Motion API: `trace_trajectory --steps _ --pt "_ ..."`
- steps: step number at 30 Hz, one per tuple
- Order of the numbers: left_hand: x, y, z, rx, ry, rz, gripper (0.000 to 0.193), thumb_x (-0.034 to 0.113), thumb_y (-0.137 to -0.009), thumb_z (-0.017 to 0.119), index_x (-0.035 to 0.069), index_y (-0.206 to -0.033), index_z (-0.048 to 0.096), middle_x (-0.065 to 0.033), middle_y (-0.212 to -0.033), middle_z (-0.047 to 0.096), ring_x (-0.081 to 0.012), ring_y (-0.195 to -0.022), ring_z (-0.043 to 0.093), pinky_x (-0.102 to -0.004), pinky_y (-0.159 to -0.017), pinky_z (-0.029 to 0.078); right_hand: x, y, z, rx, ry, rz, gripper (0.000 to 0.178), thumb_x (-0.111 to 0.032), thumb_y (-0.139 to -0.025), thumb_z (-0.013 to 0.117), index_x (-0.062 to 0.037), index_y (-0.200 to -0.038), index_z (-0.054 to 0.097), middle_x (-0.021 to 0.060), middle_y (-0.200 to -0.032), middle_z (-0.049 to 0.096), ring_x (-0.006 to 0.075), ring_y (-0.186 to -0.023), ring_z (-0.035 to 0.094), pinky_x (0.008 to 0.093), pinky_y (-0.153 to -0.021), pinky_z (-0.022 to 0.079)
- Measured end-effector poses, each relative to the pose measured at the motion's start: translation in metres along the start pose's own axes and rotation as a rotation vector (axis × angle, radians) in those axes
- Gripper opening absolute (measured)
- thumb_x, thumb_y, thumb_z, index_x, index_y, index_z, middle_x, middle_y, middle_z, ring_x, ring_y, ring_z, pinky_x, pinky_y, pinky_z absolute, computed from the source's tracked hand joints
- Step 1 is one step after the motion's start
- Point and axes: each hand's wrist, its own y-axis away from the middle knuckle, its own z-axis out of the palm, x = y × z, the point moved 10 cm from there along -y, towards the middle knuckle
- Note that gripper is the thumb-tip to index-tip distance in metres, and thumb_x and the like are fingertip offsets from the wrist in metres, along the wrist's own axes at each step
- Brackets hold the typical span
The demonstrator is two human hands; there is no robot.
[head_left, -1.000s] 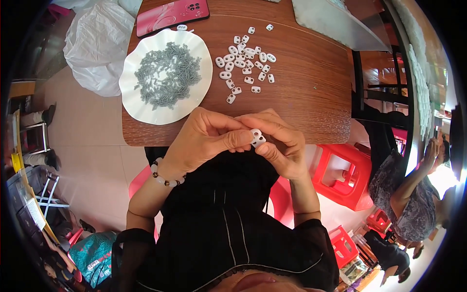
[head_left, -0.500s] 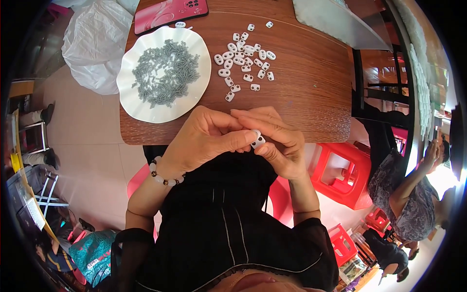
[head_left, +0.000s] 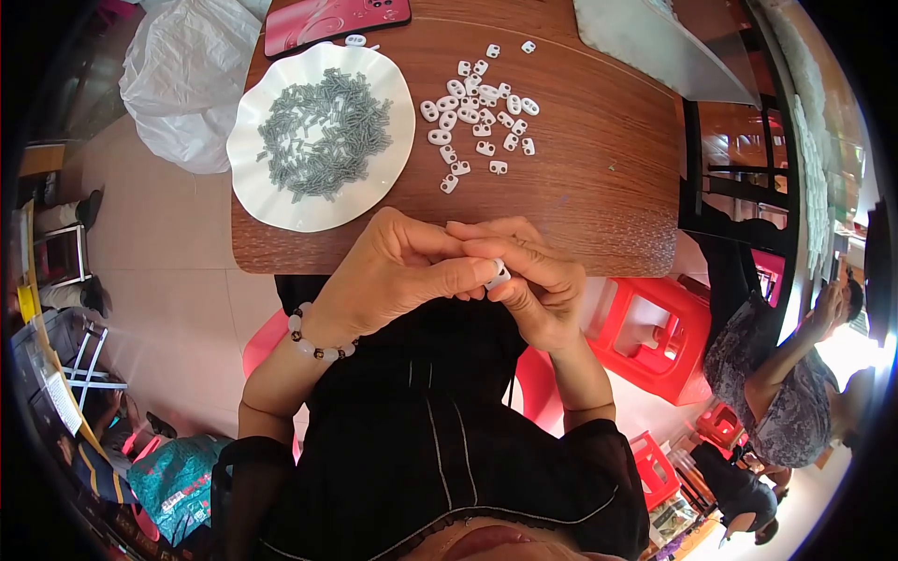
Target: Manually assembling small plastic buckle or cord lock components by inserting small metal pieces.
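White plastic piece (head_left: 498, 274) sits pinched between the left hand (head_left: 398, 276) and right hand (head_left: 528, 280), fingertips tight on it, just off the table (head_left: 580, 201) edge. It might slip and drop lapward. Beyond the grip, a plate (head_left: 271, 201) holds grey pins (head_left: 323, 131), probably springs.

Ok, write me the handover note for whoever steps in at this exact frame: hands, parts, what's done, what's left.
Left hand and right hand: both pinched together on one small white clip, held just off the near table edge.
Loose white clips: scattered on the table, past the hands.
Small grey pieces: heaped on the white plate, to the left of the clips.
Done: no finished pile that I can tell apart.
Left: the loose clips and the plateful of grey pieces.
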Motion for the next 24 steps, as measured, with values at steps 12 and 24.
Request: trace_trajectory --steps 12,24 --pt "0.000 0.000 0.001 -0.012 0.005 -0.012 0.018 0.014 -0.085 0.069 -0.003 -0.090 0.072 -0.0087 -0.075 0.069 -0.0093 -0.068 0.063 -0.0214 -0.065 0.051 0.002 0.001 -0.001 0.000 -0.036 0.009 0.035 -0.024 -0.087 0.065 0.0020 -0.110 0.066 0.0150 -0.115 0.065 0.0212 -0.099 0.057 0.0308 -0.078 0.050" --pt "-0.005 -0.002 -0.001 -0.007 0.020 -0.038 0.018 0.014 -0.085 0.069 -0.003 -0.090 0.072 -0.0087 -0.074 0.069 -0.0088 -0.068 0.063 -0.0205 -0.065 0.051 0.009 0.001 -0.002 0.013 -0.056 0.049 0.034 -0.022 -0.087 0.065 0.0027 -0.110 0.065 0.0157 -0.113 0.065 0.0193 -0.096 0.058 0.0297 -0.077 0.052"
